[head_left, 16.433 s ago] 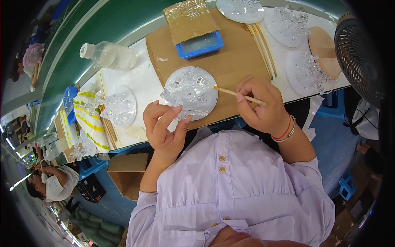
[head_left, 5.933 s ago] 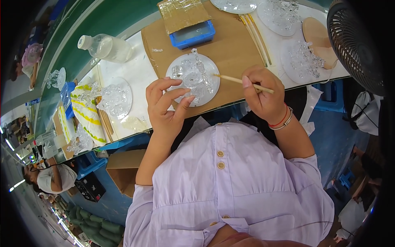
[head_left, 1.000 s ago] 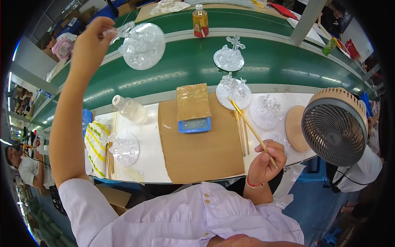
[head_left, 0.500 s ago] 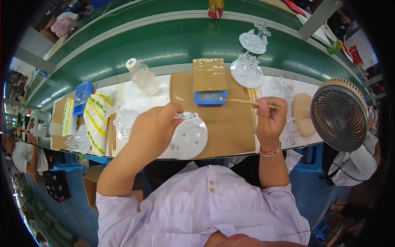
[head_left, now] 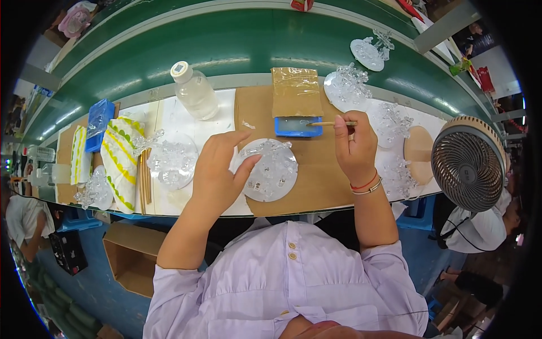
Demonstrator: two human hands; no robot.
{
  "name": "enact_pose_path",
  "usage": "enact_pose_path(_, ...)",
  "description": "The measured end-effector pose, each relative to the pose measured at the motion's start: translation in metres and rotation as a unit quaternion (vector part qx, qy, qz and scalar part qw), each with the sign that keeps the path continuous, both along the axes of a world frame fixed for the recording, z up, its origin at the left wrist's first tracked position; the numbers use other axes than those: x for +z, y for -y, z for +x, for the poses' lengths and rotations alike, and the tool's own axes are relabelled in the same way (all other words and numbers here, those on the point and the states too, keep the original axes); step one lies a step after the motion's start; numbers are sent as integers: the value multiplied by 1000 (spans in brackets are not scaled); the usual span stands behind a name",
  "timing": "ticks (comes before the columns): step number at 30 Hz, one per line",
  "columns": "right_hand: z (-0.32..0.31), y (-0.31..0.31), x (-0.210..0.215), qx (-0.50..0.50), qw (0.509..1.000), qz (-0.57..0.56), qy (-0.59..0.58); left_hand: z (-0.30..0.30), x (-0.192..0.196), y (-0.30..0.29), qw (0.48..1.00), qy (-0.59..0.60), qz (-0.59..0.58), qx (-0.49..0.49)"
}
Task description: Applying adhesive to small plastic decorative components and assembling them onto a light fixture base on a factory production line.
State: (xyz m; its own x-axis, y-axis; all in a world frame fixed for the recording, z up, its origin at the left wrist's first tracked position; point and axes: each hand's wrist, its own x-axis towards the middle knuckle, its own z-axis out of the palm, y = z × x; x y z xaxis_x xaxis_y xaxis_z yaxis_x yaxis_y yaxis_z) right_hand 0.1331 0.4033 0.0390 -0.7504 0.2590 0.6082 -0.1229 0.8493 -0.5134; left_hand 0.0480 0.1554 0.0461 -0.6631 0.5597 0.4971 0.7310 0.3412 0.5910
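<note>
fingers of our left hand (head_left: 217, 172) gripped the round clear plastic disc (head_left: 269, 169) while our right hand (head_left: 355, 148) pinched a thin wooden stick (head_left: 330, 123) over the blue tray (head_left: 298, 126).

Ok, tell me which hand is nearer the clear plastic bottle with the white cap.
Left. The left hand sits just below the bottle, gripping the clear round disc. The right hand is farther off to the right, dipping a thin stick into the blue tray.

Lighting: I see bright, even overhead light, with pale glare streaks on the green conveyor belt (head_left: 237, 51). Quality: centre sharp, shadows soft; heavy fisheye bending and black vignette at the rim.
</note>
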Motion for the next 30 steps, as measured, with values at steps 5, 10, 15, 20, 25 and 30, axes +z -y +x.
enact_pose_path(5, -3, 1, -4, 4, 999, -37, 9, 6, -23, 14, 998, 65, -18, -8)
enact_pose_path(10, -6, 7, -5, 14, 997, -75, 9, 10, -36, 17, 995, 95, 6, 16)
enact_pose_path(15, -5, 6, -9, 26, 993, -118, -10, 6, -41, 9, 990, 123, 52, 44)
enact_pose_path(20, 2, -1, -20, 18, 971, -235, -36, 11, -48, 6, 991, 88, 87, 57)
enact_pose_path(25, 17, -11, -34, 14, 928, -353, -114, 15, -54, 0, 987, 98, 109, 60)
enact_pose_path(30, 32, -21, -46, -36, 891, -418, -175, 14, -57, -4, 987, 83, 122, 67)
